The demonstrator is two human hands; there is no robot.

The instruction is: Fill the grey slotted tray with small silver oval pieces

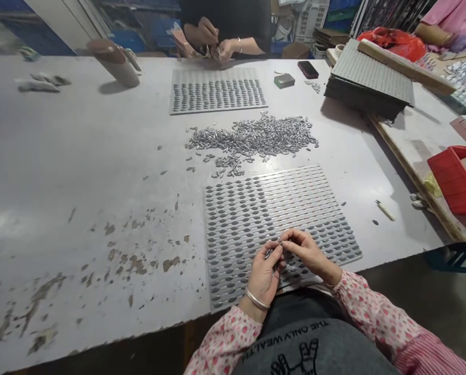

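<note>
Over the near part of a slotted board, both of my hands meet at the fingertips. My left hand is curled around several small silver spindle-shaped pieces, its thumb and forefinger pinching one end. My right hand pinches at the same spot; the tiny thing between its fingertips looks like one of those pieces, partly hidden. Rows of grey pieces fill the board's left part and its near right part, while bare slots show at the upper right. Beyond the board lies a loose pile of silver pieces.
Across the table a person's hands work behind another filled board. A stack of boards, a phone and a small box stand at the far right. A cup is far left, a red bin right.
</note>
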